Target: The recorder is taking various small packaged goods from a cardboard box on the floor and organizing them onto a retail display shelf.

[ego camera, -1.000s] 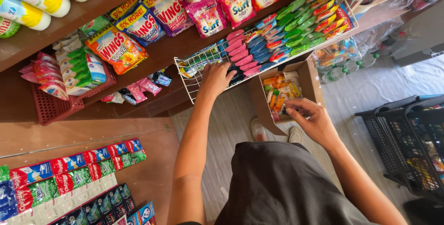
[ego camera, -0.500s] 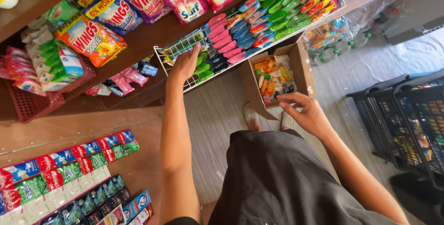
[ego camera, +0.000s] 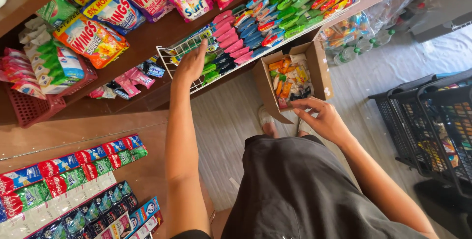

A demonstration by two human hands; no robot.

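Observation:
My left hand [ego camera: 192, 62] reaches up to the white wire basket [ego camera: 169, 58] on the wooden shelf, fingers resting on the small sachets at its left end; whether it grips one I cannot tell. The basket holds rows of pink, blue, green and orange sachets [ego camera: 275, 15]. My right hand [ego camera: 319, 117] hovers at the near edge of an open cardboard box [ego camera: 322, 72] on the floor, fingers apart and holding nothing. The box is filled with small orange and yellow packets [ego camera: 287, 77].
Large detergent bags [ego camera: 93, 37] lie on the shelf above. A red plastic basket [ego camera: 37, 107] sits at the left. Strips of sachets [ego camera: 69, 180] hang at lower left. Black plastic crates [ego camera: 432, 126] stand at the right, bagged bottles [ego camera: 359, 35] behind the box.
The view has shifted, shelf and box now sitting lower and more central. My left hand stays on the wire basket's left end; my right hand has dropped slightly toward the box's near edge.

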